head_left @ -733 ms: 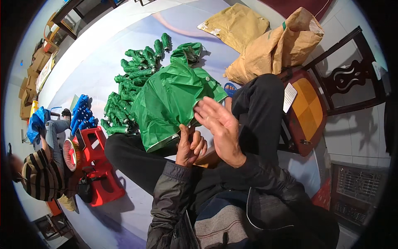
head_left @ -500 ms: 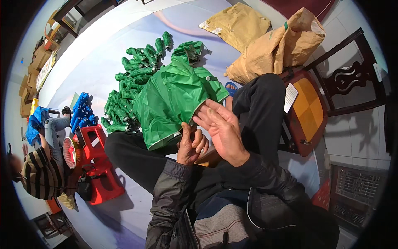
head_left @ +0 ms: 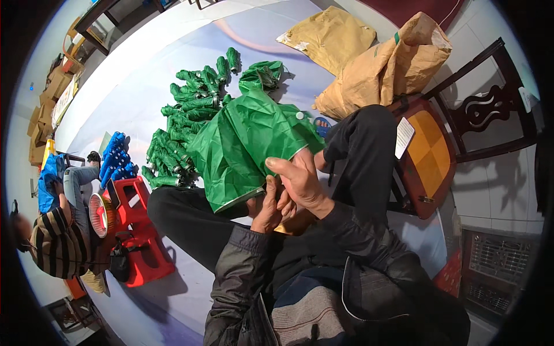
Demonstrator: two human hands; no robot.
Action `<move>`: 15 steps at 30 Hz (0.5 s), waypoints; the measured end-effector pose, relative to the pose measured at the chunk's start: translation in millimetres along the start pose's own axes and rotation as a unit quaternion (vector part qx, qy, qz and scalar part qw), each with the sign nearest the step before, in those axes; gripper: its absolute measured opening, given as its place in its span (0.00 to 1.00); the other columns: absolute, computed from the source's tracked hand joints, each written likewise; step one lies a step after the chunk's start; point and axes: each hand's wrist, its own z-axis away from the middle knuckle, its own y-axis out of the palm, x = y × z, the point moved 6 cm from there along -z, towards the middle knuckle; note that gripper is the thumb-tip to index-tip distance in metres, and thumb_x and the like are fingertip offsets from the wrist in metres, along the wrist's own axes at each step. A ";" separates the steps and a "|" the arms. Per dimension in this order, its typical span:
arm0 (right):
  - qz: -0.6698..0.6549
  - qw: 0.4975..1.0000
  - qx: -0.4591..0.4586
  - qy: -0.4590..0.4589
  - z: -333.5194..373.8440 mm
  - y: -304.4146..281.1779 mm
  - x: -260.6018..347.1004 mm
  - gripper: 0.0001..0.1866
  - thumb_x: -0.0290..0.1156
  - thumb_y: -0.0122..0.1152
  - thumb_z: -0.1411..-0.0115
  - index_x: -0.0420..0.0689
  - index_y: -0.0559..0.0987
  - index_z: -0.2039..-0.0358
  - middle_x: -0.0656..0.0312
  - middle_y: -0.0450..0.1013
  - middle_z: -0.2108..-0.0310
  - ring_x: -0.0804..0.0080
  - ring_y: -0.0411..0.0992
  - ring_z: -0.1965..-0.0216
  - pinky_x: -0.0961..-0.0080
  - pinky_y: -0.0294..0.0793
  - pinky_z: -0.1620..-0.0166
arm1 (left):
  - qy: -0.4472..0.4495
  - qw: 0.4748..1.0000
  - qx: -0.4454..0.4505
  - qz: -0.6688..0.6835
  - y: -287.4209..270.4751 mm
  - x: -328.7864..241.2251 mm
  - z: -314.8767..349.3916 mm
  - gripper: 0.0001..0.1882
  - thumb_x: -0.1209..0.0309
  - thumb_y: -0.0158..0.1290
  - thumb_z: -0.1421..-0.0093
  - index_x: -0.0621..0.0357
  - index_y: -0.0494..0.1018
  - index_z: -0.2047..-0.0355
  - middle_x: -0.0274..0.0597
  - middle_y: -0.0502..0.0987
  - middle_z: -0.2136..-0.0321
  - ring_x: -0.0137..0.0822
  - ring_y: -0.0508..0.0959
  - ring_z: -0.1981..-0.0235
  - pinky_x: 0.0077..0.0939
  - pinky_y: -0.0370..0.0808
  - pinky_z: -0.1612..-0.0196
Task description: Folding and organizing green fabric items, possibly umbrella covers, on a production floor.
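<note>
Two hands working close together over lap. Left hand (head_left: 266,209) pinching hem of green fabric sheet (head_left: 248,144), fingers curled shut on it. Right hand (head_left: 301,183) lying across top w/ fingers pressing down on same edge. Sheet draping fwd over person's knees, black trousers (head_left: 363,150) beneath. Beyond it, on floor (head_left: 138,75): pile of rolled green bundles (head_left: 184,127). Brown paper sacks (head_left: 375,63) further right, beside wooden chair (head_left: 438,150). Another person in striped top (head_left: 55,242) sitting far left, near red stool (head_left: 141,230).

floor (head_left: 173,69) | green rolled bundles (head_left: 184,124) | 2 brown sacks (head_left: 369,63) | red stool (head_left: 141,230)
</note>
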 end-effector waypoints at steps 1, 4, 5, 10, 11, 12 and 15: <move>0.140 0.987 0.003 -0.082 0.9 7.2 11.8 0.27 0.25 0.58 0.43 0.35 0.67 0.43 0.56 0.69 0.47 0.66 0.67 0.47 0.68 0.62 0.41 | 0.001 1.000 -0.001 0.000 -2.2 3.3 0.3 0.32 0.37 0.32 0.33 0.49 0.68 0.76 0.28 0.58 0.88 0.26 0.63 0.88 0.23 0.65 0.81; 0.325 0.926 -0.008 -0.192 2.6 24.4 11.8 0.21 0.27 0.58 0.41 0.34 0.70 0.47 0.55 0.71 0.51 0.65 0.70 0.51 0.68 0.67 0.47 | 0.025 0.987 -0.140 -0.068 -23.3 12.0 4.2 0.32 0.38 0.34 0.33 0.50 0.71 0.51 0.36 0.75 0.68 0.33 0.76 0.68 0.29 0.74 0.64; 0.325 0.926 -0.006 -0.191 2.1 22.2 7.9 0.21 0.27 0.58 0.41 0.34 0.70 0.47 0.55 0.71 0.51 0.65 0.70 0.51 0.68 0.67 0.47 | 0.027 0.987 -0.142 -0.068 -23.3 10.6 4.9 0.32 0.38 0.34 0.33 0.50 0.71 0.51 0.36 0.75 0.68 0.33 0.76 0.68 0.29 0.74 0.64; 0.363 0.913 -0.001 -0.185 2.4 24.2 -11.2 0.17 0.28 0.59 0.39 0.36 0.73 0.51 0.53 0.73 0.56 0.61 0.72 0.55 0.66 0.69 0.50 | -0.004 0.991 -0.112 -0.076 -21.9 4.0 1.7 0.29 0.38 0.36 0.34 0.51 0.71 0.57 0.37 0.74 0.71 0.34 0.75 0.71 0.30 0.74 0.66; 0.421 0.887 0.023 -0.188 4.0 28.2 -18.4 0.17 0.29 0.59 0.39 0.36 0.73 0.51 0.52 0.73 0.55 0.60 0.72 0.55 0.65 0.69 0.50 | -0.009 0.991 -0.110 -0.077 -24.1 3.8 2.9 0.29 0.39 0.37 0.34 0.51 0.71 0.58 0.38 0.74 0.72 0.34 0.75 0.71 0.30 0.74 0.66; 0.477 0.856 0.048 -0.192 6.6 32.7 -26.5 0.18 0.30 0.60 0.39 0.36 0.73 0.51 0.52 0.73 0.55 0.58 0.72 0.55 0.65 0.69 0.50 | -0.012 0.991 -0.109 -0.078 -26.0 -0.4 2.1 0.29 0.39 0.37 0.34 0.51 0.71 0.60 0.38 0.74 0.72 0.35 0.75 0.72 0.30 0.74 0.67; 0.480 0.874 0.017 -0.078 18.0 -22.1 -99.1 0.17 0.36 0.57 0.36 0.39 0.74 0.51 0.49 0.73 0.53 0.52 0.71 0.54 0.64 0.70 0.49 | -0.030 0.992 -0.090 -0.084 -21.6 1.2 2.9 0.28 0.39 0.39 0.34 0.52 0.71 0.63 0.39 0.74 0.74 0.35 0.75 0.74 0.31 0.74 0.68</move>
